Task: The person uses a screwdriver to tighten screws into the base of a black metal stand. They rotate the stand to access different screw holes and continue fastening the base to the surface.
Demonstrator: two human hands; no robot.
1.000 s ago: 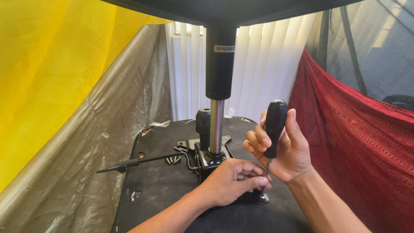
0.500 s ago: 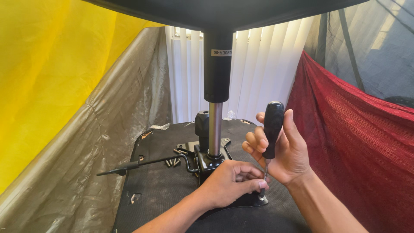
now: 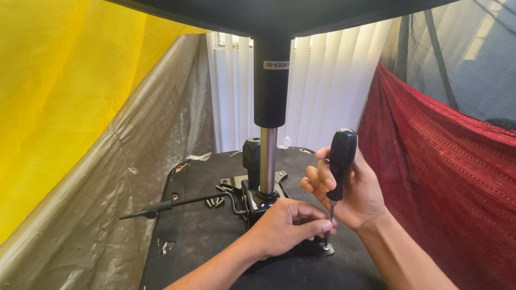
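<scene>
The right hand [image 3: 352, 196] is gripping a screwdriver [image 3: 338, 172] by its black handle, fingers wrapped around it and the tool standing nearly upright. Its thin metal shaft is pointing down to a screw [image 3: 325, 247] sitting at the right corner of a black metal plate [image 3: 301, 251]. The left hand [image 3: 287, 225] is resting on that plate just beside the shaft, its fingers curled and its fingertips [image 3: 322, 225] pinching in close to the lower end of the shaft (whether they are actually touching it cannot be told).

The plate is lying on the dark underside of an upturned chair seat [image 3: 204, 231], which is serving as the working surface. Just behind the left hand, a shiny gas-lift column [image 3: 267, 161] is rising from the mechanism into a wider black sleeve [image 3: 271, 80] above. A long black lever [image 3: 172, 205] is sticking out to the left from the mechanism, and a few loose bolts [image 3: 214, 202] are lying near it on the seat. A yellow sheet [image 3: 64, 96] and a grey tarp [image 3: 123, 177] are hanging on the left, a red cloth [image 3: 446, 177] is draping on the right, and white vertical blinds [image 3: 322, 91] are standing behind.
</scene>
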